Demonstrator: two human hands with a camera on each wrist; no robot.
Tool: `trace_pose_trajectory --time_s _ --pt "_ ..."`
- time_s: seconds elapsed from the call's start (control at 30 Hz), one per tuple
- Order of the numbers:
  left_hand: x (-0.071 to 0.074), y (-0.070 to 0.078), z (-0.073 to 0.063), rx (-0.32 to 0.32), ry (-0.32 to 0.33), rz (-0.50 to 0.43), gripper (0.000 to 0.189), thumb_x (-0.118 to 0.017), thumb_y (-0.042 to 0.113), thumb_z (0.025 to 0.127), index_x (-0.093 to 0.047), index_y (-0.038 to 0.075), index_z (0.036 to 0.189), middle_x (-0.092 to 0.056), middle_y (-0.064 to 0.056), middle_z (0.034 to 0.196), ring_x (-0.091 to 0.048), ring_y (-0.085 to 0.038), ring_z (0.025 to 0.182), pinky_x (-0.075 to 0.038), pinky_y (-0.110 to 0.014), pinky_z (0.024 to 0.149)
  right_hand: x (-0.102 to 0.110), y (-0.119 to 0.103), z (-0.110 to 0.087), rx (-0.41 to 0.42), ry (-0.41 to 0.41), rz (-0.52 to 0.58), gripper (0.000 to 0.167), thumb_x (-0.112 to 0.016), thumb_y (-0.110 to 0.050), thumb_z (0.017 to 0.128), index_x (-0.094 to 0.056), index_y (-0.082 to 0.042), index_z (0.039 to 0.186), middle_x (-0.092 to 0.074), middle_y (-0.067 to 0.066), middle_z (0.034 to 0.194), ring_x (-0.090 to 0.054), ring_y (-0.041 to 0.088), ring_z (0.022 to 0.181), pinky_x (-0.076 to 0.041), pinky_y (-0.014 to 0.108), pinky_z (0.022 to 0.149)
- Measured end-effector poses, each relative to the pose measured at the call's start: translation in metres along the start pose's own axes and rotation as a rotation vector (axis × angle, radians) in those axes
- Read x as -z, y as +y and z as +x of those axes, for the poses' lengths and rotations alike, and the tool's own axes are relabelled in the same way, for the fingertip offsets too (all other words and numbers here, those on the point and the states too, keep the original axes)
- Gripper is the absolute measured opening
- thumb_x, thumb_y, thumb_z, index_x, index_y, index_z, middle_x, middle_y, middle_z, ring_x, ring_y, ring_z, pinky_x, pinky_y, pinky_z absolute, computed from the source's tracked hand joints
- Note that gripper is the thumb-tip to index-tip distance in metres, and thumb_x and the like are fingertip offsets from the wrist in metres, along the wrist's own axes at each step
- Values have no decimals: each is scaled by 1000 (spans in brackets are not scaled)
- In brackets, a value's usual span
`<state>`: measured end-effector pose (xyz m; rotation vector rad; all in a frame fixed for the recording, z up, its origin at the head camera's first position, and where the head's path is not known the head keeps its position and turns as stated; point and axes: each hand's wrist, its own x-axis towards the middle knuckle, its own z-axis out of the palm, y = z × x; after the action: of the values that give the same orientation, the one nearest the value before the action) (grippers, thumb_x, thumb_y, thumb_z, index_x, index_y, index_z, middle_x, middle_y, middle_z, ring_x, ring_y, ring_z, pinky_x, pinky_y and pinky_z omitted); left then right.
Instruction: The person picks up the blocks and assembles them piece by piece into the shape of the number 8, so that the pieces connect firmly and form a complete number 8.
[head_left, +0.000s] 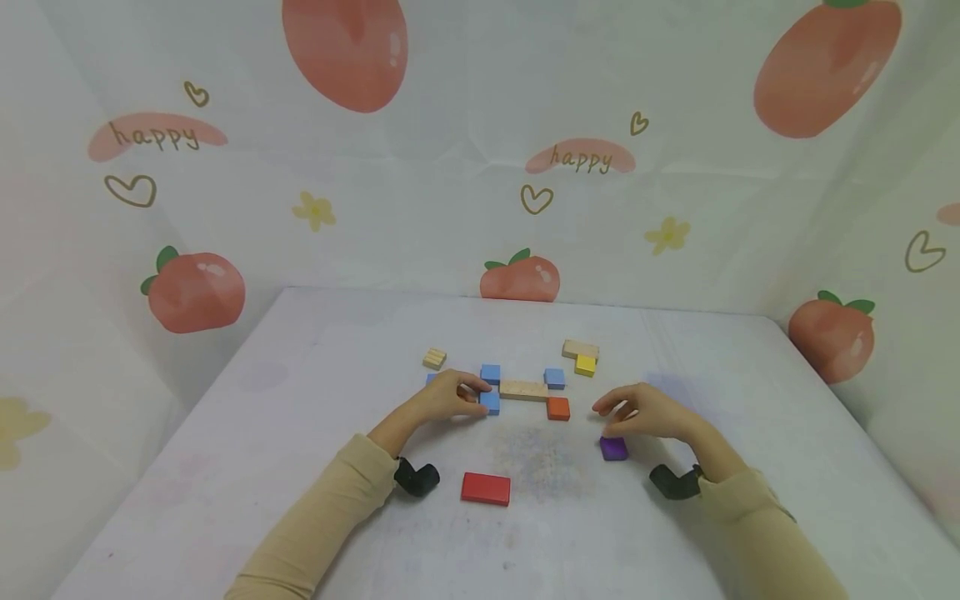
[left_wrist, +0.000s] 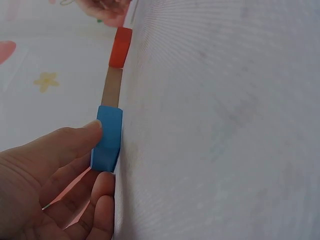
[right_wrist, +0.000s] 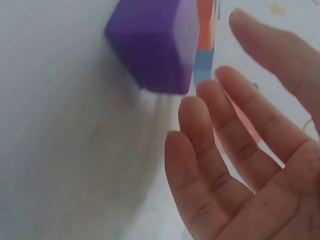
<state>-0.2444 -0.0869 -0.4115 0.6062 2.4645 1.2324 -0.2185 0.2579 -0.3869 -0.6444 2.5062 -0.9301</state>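
Observation:
My left hand (head_left: 444, 397) pinches a blue block (head_left: 490, 403) between thumb and fingers, at the left end of a long plain wooden block (head_left: 523, 390). In the left wrist view the thumb lies against that blue block (left_wrist: 109, 137). An orange-red block (head_left: 558, 408) sits at the wooden block's right end. Two more blue blocks (head_left: 491, 374) stand behind the wooden block's ends. My right hand (head_left: 647, 410) hovers with spread, slightly bent fingers and holds nothing. Just below its fingertips lies a purple block (head_left: 613, 448), seen large in the right wrist view.
A red rectangular block (head_left: 486, 489) lies nearer to me, between the forearms. Farther back are a small ridged wooden block (head_left: 434, 359), a flat wooden block (head_left: 581, 349) and a yellow block (head_left: 586, 365) touching it. Another blue block (head_left: 431, 379) is partly hidden behind my left hand.

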Motion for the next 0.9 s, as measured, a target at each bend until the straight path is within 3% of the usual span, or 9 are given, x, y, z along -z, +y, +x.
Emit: trace_pose_trajectory --time_s 0.4,0.9 --pt "0 0 0 -8 7 11 34 -72 10 80 -65 1 112 -65 -12 99 -55 -8 75 -44 -19 62 -1 11 -15 -2 -52 35 40 -75 -24 77 -65 -3 110 -67 12 107 -58 6 82 -49 17 78" --pt "1 3 -2 -6 2 -5 35 -72 10 79 -65 0 112 -65 -15 103 -56 -9 78 -43 -19 60 -4 18 -18 -8 -99 95 44 -78 -21 74 -64 -2 111 -65 14 109 -56 10 85 -49 17 76"
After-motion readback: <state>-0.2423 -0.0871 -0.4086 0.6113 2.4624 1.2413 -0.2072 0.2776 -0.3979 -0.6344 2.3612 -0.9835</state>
